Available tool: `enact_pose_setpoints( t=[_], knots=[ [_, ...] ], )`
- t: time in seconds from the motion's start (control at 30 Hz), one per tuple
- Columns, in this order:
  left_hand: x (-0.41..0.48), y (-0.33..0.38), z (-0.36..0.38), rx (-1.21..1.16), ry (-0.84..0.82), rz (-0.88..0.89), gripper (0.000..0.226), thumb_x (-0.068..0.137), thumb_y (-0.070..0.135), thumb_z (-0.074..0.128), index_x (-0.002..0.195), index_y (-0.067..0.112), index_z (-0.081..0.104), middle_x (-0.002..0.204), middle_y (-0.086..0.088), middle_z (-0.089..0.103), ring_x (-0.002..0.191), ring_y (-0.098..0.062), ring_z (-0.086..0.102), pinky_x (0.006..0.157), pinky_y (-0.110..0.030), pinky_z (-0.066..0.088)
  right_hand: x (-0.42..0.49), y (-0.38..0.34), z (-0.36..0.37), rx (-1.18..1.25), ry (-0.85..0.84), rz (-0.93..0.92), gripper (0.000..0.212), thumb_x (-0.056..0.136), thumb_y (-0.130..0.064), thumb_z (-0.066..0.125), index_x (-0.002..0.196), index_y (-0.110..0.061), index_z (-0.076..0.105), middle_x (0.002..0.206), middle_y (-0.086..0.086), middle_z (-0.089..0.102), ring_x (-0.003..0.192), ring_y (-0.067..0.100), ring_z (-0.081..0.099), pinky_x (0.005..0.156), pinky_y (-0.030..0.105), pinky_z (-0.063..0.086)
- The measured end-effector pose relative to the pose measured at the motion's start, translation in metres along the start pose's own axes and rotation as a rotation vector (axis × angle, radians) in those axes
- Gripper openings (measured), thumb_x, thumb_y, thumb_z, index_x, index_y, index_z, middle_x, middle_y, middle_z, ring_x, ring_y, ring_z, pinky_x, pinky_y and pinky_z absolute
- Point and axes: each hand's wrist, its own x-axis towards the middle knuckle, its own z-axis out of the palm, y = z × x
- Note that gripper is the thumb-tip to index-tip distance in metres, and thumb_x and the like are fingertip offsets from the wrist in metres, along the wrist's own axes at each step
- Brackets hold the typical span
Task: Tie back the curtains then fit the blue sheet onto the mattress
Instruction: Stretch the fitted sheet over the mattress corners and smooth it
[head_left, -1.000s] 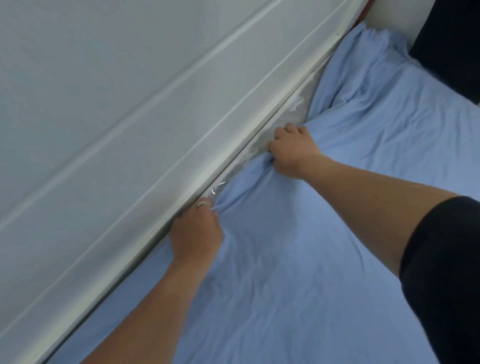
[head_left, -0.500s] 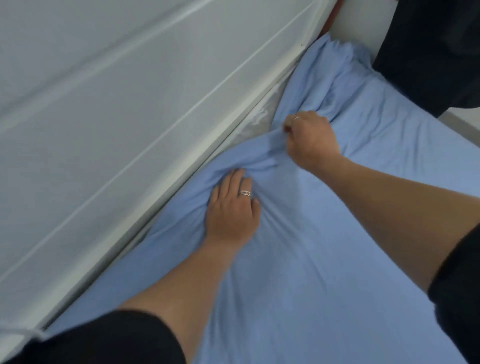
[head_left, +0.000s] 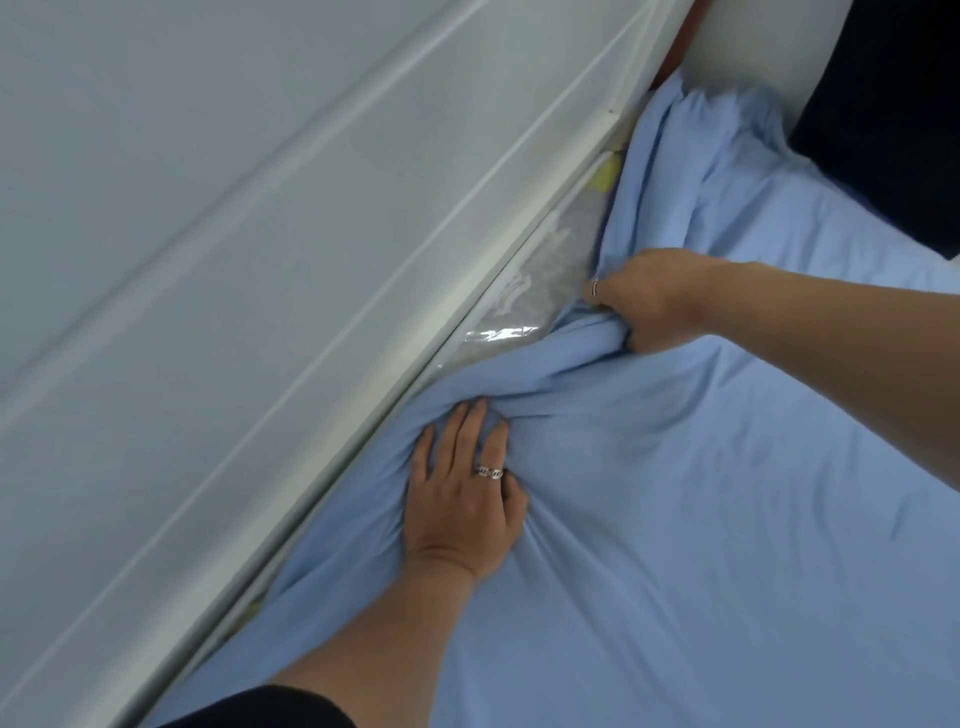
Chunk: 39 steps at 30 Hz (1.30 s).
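The blue sheet (head_left: 701, 519) covers most of the mattress and is bunched along its far edge by the wall. A strip of the mattress (head_left: 545, 280), grey under clear plastic wrap, still shows beside the white rail. My left hand (head_left: 462, 499) lies flat on the sheet with fingers straight, pressing the fabric down near the edge. My right hand (head_left: 644, 306) grips a gathered fold of the sheet's edge, fingers curled round it, just right of the bare mattress strip.
A white panelled wall or bed side (head_left: 234, 260) runs diagonally along the left, tight against the mattress. A dark object (head_left: 893, 119) stands at the top right corner behind the bed. A yellow label (head_left: 605, 174) shows on the mattress near the far corner.
My left hand let go of the sheet's edge and now presses flat on the fabric. My right hand keeps its grip on the bunched edge; more of the wrapped mattress shows.
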Motion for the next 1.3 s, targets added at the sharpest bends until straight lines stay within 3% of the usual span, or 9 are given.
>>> enact_pose_setpoints(
  t=[0.13,0.33,0.43,0.63,0.7,0.87,1.03,1.17,1.3],
  knots=[
    [0.0,0.001,0.001,-0.009,0.036,0.017,0.054,0.079,0.025,0.062,0.132,0.016,0.057,0.152,-0.008,0.045,0.142,-0.027,0.04,0.114,-0.053,0.03,0.003,0.0,-0.007,-0.041,-0.141,-0.065,0.025,0.072,-0.046,0.06,0.094,-0.034,0.055,0.086,-0.011,0.057,0.08,0.016,0.057,0.078,0.035,0.055],
    [-0.001,-0.005,0.008,-0.041,0.15,0.046,0.049,0.085,0.026,0.061,0.132,0.016,0.049,0.15,-0.013,0.047,0.14,-0.029,0.044,0.112,-0.054,0.034,0.036,0.002,-0.06,0.018,-0.385,0.096,0.016,0.087,-0.028,0.056,0.078,-0.015,0.057,0.09,0.011,0.063,0.069,0.023,0.053,0.064,0.029,0.046],
    [-0.001,-0.005,0.009,-0.014,0.152,0.029,0.05,0.086,0.03,0.061,0.132,0.016,0.047,0.15,-0.014,0.046,0.142,-0.029,0.041,0.116,-0.057,0.028,0.066,0.005,-0.093,0.256,-0.182,0.1,0.01,0.08,-0.019,0.065,0.084,-0.01,0.062,0.097,0.01,0.062,0.076,0.025,0.054,0.06,0.028,0.039],
    [0.002,-0.004,0.003,0.037,0.007,-0.139,0.062,0.083,0.042,0.056,0.138,0.015,0.046,0.159,-0.016,0.031,0.149,-0.031,0.026,0.12,-0.056,0.017,0.077,0.006,-0.045,0.181,0.065,0.04,0.03,0.086,-0.046,0.057,0.112,-0.033,0.061,0.105,-0.007,0.059,0.11,0.024,0.054,0.103,0.044,0.033],
    [0.004,-0.002,0.003,0.047,-0.024,-0.138,0.062,0.083,0.042,0.058,0.138,0.014,0.049,0.159,-0.016,0.031,0.149,-0.032,0.026,0.119,-0.057,0.018,0.075,0.015,-0.044,0.291,0.074,0.051,0.022,0.087,-0.037,0.053,0.105,-0.029,0.062,0.105,-0.007,0.061,0.11,0.025,0.055,0.1,0.043,0.032],
    [0.002,0.0,0.001,0.067,-0.049,-0.188,0.059,0.084,0.042,0.059,0.136,0.015,0.053,0.159,-0.013,0.031,0.15,-0.03,0.025,0.12,-0.057,0.017,0.075,0.029,-0.045,0.075,0.048,0.045,0.025,0.092,-0.027,0.05,0.115,-0.026,0.06,0.104,-0.004,0.06,0.108,0.027,0.055,0.102,0.045,0.034],
    [0.003,0.002,0.0,0.063,-0.018,-0.258,0.056,0.083,0.042,0.055,0.131,0.015,0.056,0.158,-0.013,0.033,0.149,-0.031,0.026,0.119,-0.057,0.018,0.099,0.046,-0.045,0.057,0.291,0.147,0.031,0.102,-0.041,0.04,0.102,-0.022,0.064,0.109,0.002,0.064,0.109,0.028,0.051,0.097,0.043,0.028],
    [0.001,0.001,0.002,0.065,-0.001,-0.257,0.055,0.082,0.043,0.055,0.13,0.016,0.057,0.157,-0.012,0.036,0.148,-0.029,0.029,0.119,-0.056,0.02,0.11,0.042,-0.006,-0.105,0.453,0.221,0.027,0.099,-0.033,0.05,0.108,-0.019,0.071,0.113,0.004,0.061,0.116,0.032,0.044,0.102,0.047,0.031],
    [0.002,0.001,0.003,0.07,0.013,-0.246,0.055,0.079,0.042,0.058,0.127,0.016,0.06,0.154,-0.012,0.04,0.145,-0.03,0.034,0.118,-0.056,0.023,0.093,0.023,0.013,0.22,0.823,0.411,0.029,0.093,-0.035,0.054,0.111,-0.016,0.065,0.115,0.011,0.057,0.115,0.036,0.047,0.097,0.048,0.031]
  ],
)
